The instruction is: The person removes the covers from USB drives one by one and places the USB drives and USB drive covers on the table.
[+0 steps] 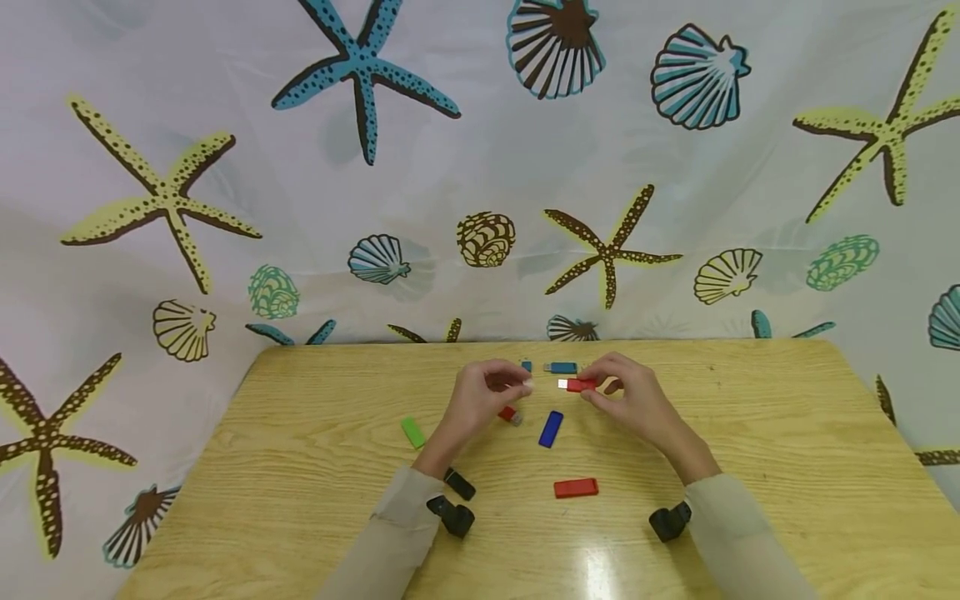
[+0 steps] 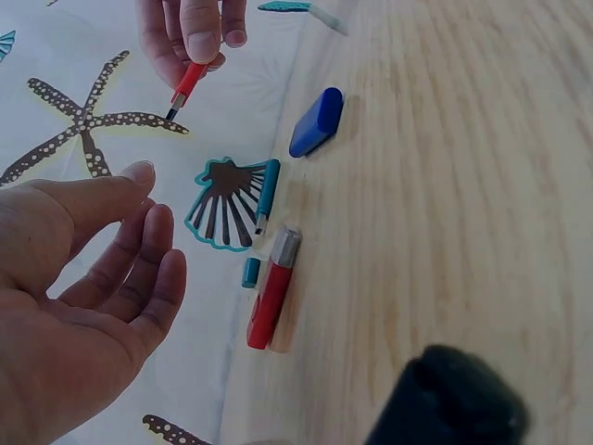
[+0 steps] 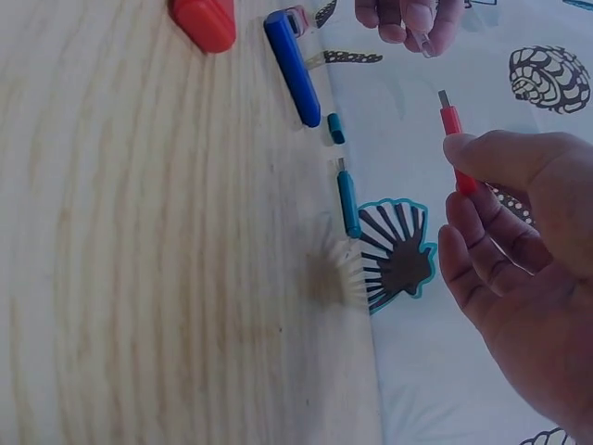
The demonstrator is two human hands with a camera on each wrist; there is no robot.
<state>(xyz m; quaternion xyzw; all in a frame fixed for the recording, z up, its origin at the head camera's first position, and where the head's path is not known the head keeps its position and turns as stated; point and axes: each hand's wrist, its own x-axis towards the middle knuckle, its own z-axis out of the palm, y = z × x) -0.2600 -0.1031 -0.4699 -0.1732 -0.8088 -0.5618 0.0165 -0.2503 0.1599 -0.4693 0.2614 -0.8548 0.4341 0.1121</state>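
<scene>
My right hand [image 1: 633, 396] pinches a red USB stick [image 3: 451, 120] between thumb and fingers, its bare metal plug pointing left toward the other hand. Facing it across a small gap, my left hand [image 1: 480, 392] holds a small translucent cap [image 3: 426, 44] at its fingertips. The cap is mostly covered by the fingers. Both hands are raised above the table. Below the left hand lies another red USB stick [image 2: 271, 301] with a silver end. Just behind the hands are a teal USB stick [image 1: 562, 367], its plug bare, and a small teal cap [image 1: 527, 366].
Nearer on the wooden table [image 1: 315, 492] lie a blue USB stick [image 1: 551, 429], a red one [image 1: 576, 487], a black one [image 1: 460, 484] beside the left forearm and a green one [image 1: 412, 432] further left. A patterned cloth [image 1: 435, 208] hangs behind the table.
</scene>
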